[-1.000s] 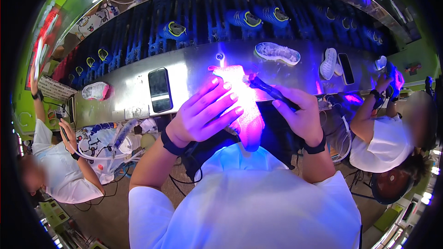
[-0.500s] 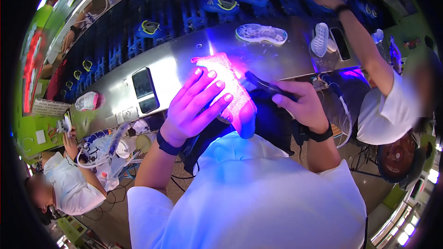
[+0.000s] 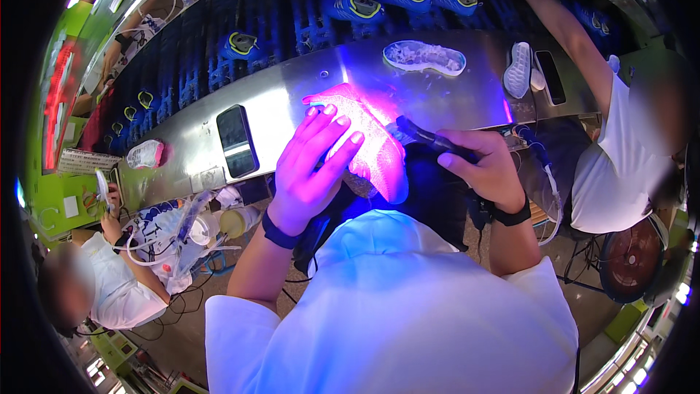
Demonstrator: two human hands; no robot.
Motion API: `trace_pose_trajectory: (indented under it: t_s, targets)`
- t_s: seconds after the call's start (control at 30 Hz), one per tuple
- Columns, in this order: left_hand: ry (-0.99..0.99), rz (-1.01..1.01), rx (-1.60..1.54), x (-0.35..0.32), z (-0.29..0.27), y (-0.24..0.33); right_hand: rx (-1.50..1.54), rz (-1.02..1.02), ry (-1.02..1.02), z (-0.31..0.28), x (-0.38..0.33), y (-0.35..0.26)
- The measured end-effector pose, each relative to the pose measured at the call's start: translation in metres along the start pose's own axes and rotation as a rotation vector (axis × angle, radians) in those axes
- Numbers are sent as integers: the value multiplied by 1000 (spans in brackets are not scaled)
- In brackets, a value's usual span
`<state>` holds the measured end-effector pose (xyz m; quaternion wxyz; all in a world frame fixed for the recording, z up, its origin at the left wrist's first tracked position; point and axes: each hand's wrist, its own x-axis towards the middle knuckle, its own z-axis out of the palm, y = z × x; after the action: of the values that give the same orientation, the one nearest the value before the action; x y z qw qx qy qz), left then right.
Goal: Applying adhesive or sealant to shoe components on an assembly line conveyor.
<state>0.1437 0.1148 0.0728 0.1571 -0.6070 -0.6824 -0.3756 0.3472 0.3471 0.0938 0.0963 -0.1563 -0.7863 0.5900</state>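
My left hand (image 3: 310, 168) grips a shoe upper (image 3: 368, 138) that glows pink under violet light, held just above the near edge of the steel bench (image 3: 292, 95). My right hand (image 3: 481, 164) is closed around a dark pen-shaped tool (image 3: 423, 136). The tool's tip touches the right side of the shoe upper. Both wrists wear dark bands.
A black phone (image 3: 237, 140) lies on the bench to my left. A white sole (image 3: 424, 56) and another sole (image 3: 519, 69) lie farther back. Blue shoes (image 3: 354, 7) ride a dark conveyor behind. One person reaches in at the right (image 3: 561, 29), another sits at lower left (image 3: 109, 292).
The view has shifted a little, so the bench sits slightly lower in the picture. The person on the right has stretched an arm out toward the conveyor. My hands keep their hold on the shoe upper and the tool.
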Motion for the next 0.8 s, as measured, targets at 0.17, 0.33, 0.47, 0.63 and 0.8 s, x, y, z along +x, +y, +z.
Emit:
trace_pose_trajectory:
  t_s: [0.17, 0.33, 0.47, 0.63, 0.8]
  targets:
    - [-19, -94, -23, -1, -2, -1, 36, -12, -42, 0, -2, 6]
    - [-25, -204, -42, -6, -1, 1, 88, 118, -33, 8, -4, 13]
    - [-26, -217, -40, -9, -2, 1, 39, 61, 22, 15, -2, 10]
    - [-16, -164, 17, -13, -1, 0, -96, -18, 37, 13, 2, -3]
    - [-7, -193, -21, -12, -1, 1, -109, -69, 18, 9, 3, 1]
